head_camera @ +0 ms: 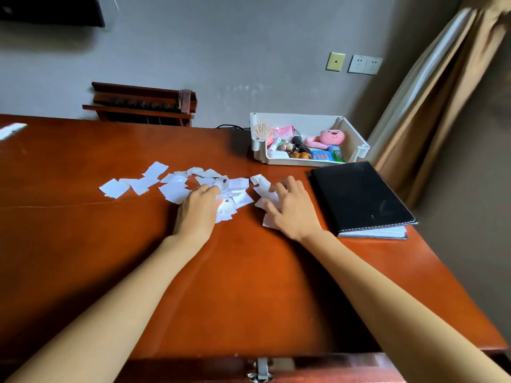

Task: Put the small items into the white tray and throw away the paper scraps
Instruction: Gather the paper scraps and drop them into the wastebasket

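White paper scraps [143,182] lie scattered across the middle of the reddish-brown desk [235,272]. My left hand [197,210] rests on the central heap, its fingers curled into the scraps. My right hand [290,208] lies flat on the scraps at the right end, fingers spread. The white tray [351,134] stands at the desk's far right and holds several small items, among them a pink plush toy [330,138], a wooden hairbrush [262,129] and small packets.
A black notebook [359,197] lies right of my right hand, near the desk's right edge. A wooden chair back [141,105] shows behind the desk. A curtain [437,106] hangs at the right. A drawer handle [261,369] sits at the front edge.
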A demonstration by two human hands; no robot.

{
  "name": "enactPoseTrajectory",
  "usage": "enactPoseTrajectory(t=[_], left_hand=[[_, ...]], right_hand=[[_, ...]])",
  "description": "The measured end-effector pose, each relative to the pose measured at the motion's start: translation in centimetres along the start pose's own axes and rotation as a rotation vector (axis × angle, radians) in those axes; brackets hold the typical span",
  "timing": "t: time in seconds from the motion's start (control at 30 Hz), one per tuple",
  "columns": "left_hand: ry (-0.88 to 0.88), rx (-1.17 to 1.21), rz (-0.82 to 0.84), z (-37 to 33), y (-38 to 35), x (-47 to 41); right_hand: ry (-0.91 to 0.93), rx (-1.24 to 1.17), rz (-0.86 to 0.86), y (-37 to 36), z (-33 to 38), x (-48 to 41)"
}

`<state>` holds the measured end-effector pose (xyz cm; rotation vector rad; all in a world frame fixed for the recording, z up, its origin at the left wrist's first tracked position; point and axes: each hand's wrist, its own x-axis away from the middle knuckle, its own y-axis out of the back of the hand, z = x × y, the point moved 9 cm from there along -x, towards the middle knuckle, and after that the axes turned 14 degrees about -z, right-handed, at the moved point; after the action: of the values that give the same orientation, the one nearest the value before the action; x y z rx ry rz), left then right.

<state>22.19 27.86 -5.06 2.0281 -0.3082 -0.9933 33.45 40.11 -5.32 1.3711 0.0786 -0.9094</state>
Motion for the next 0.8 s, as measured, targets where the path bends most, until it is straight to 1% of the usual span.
enactPoseTrajectory(t=[0.07, 0.13, 0.17, 0.2, 0.3, 0.37, 0.43, 0.53, 0.63, 0.73, 0.8], left_hand=[[0.037, 0.045, -0.027, -0.4, 0.6, 0.3], [0.070, 0.097, -0.067, -0.6, 1.1, 0.3], [0.089, 0.138, -0.093, -0.7, 1.5, 0.3], [0.112, 0.184, -0.124, -0.7, 1.8, 0.2], [0.231, 0.329, -0.176, 0.0, 2.3, 0.1], [0.330, 0.418, -0.175, 0.7, 2.0, 0.2], [0.393, 0.481, -0.179, 0.9, 2.0, 0.4], [0.438, 0.560, -0.202, 0.3, 2.8, 0.8], [0.444, 0.580, -0.195, -0.4, 3.2, 1.5], [0.457, 0.606, -0.177, -0.9, 3.2, 2.0], [0.460, 0.625, -0.171, -1.3, 3.5, 2.2]], right_hand=[[-0.057, -0.066, 0.139, -1.1, 0.1, 0.3], [-0.092, -0.044, 0.314, -2.8, 0.0, 0.7], [-0.087, -0.011, 0.368, -3.4, 0.0, 0.9], [-0.077, 0.011, 0.381, -3.6, -0.1, 1.0], [-0.030, 0.040, 0.256, -2.6, 0.1, 0.8], [0.028, 0.099, 0.173, -1.6, 0.6, 0.9], [0.054, 0.128, 0.125, -0.9, 1.0, 1.1], [0.049, 0.079, 0.069, 0.1, 1.4, 1.6], [0.045, 0.071, 0.012, 1.1, 1.5, 2.0], [-0.013, 0.041, -0.076, 2.3, 0.8, 2.3], [-0.153, -0.065, -0.146, 3.4, -0.5, 2.5]])
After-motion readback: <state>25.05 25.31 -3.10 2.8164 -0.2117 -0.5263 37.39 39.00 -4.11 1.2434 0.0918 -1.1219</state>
